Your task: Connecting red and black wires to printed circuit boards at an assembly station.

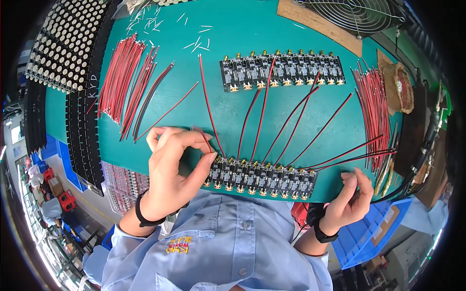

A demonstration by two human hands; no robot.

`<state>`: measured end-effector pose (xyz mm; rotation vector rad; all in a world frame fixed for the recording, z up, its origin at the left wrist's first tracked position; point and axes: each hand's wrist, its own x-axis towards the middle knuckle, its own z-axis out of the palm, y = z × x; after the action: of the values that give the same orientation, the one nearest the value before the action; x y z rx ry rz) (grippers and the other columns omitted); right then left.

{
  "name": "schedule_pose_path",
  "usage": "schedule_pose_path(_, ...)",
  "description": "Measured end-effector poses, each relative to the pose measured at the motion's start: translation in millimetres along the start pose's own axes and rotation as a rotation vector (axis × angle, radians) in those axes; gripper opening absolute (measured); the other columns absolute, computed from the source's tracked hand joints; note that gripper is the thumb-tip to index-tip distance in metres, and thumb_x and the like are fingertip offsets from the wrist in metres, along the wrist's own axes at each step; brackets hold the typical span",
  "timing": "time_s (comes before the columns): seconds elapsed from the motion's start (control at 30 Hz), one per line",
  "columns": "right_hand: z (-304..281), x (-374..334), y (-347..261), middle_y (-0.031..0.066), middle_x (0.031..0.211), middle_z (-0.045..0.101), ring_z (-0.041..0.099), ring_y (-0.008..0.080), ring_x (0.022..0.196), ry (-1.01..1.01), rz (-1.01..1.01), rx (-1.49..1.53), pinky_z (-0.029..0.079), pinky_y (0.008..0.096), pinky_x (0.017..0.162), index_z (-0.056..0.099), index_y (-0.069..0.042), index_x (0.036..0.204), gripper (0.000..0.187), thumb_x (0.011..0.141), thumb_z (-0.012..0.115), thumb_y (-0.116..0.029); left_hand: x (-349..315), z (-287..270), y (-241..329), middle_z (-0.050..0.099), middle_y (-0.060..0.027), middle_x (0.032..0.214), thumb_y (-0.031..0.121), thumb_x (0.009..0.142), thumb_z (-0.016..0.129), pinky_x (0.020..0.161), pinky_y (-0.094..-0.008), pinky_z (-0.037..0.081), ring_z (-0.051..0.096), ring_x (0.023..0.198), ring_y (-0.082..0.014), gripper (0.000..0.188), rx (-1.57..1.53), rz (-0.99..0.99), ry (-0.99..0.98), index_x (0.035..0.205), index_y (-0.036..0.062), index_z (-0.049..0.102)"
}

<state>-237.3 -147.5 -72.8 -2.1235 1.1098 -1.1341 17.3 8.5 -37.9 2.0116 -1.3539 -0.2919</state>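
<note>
My left hand (172, 162) pinches a red-and-black wire (206, 138) between thumb and forefinger, at the left end of the nearer strip of small circuit boards (259, 179). Several more paired wires (248, 121) fan out from that strip's far edge across the mat. To the right of the strip, near the table's front edge, is my right hand (348, 199). Its fingers are curled towards the thumb, and whatever may be between them cannot be made out. A second board strip (284, 70) lies farther back, with one wire end reaching over it.
Wire bundles lie at the left (124, 80) and right (373, 106) on the green mat (165, 114). Small white sticks (196, 44) are scattered at the back. A fan with a wire guard (357, 14) stands far right, beside a wooden board (320, 26). Black strips (82, 131) line the left.
</note>
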Motion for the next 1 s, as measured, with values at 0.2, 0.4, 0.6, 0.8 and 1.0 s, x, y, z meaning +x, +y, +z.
schedule_pose_path(0.2,-3,-1,1,0.0116,0.083,0.063,0.057,0.0149,0.070,-0.048,-0.046,-0.040,0.044,0.0241,0.061,0.059,0.006,0.104,0.014,0.091,0.053,0.004,0,-1,4,0.065,0.0038,0.081,0.001,0.074,0.072,0.085,-0.0370,0.028,0.054,0.085,-0.0173,0.031,0.023,-0.050,0.006,0.101,0.0078,0.058)
schedule_pose_path(0.4,-4,0,2,0.0107,0.082,0.061,0.056,0.0138,0.070,-0.075,-0.068,-0.055,0.044,0.0235,0.062,0.059,0.005,0.106,0.015,0.093,0.052,0.003,-2,1,5,0.065,-0.0016,0.084,0.003,0.076,0.070,0.092,-0.0367,0.029,0.055,0.089,-0.0197,0.027,0.049,-0.071,0.020,0.100,0.0065,0.057)
schedule_pose_path(0.6,-3,5,-5,0.0107,0.074,0.064,0.057,0.0217,0.063,-0.044,-0.047,-0.099,0.044,0.0302,0.059,0.062,0.003,0.098,0.014,0.085,0.059,0.005,-2,2,8,0.065,0.0004,0.083,0.004,0.077,0.071,0.091,-0.0370,0.029,0.055,0.087,-0.0193,0.029,0.054,-0.092,0.036,0.102,0.0073,0.057)
schedule_pose_path(0.8,-5,5,-6,0.0100,0.079,0.061,0.058,0.0155,0.070,-0.072,-0.090,-0.087,0.044,0.0252,0.062,0.061,0.005,0.101,0.012,0.091,0.054,0.002,-2,-9,10,0.064,0.0001,0.087,0.006,0.076,0.072,0.090,-0.0383,0.030,0.055,0.089,-0.0202,0.030,0.077,-0.065,0.086,0.103,0.0076,0.058)
schedule_pose_path(1.0,-9,3,-8,0.0109,0.080,0.062,0.059,0.0168,0.069,-0.107,-0.076,-0.077,0.045,0.0260,0.062,0.060,0.005,0.099,0.011,0.090,0.054,0.002,16,-73,-7,0.062,-0.0037,0.091,0.013,0.080,0.070,0.091,-0.0387,0.030,0.055,0.097,-0.0233,0.025,0.352,-0.031,0.133,0.102,0.0064,0.060)
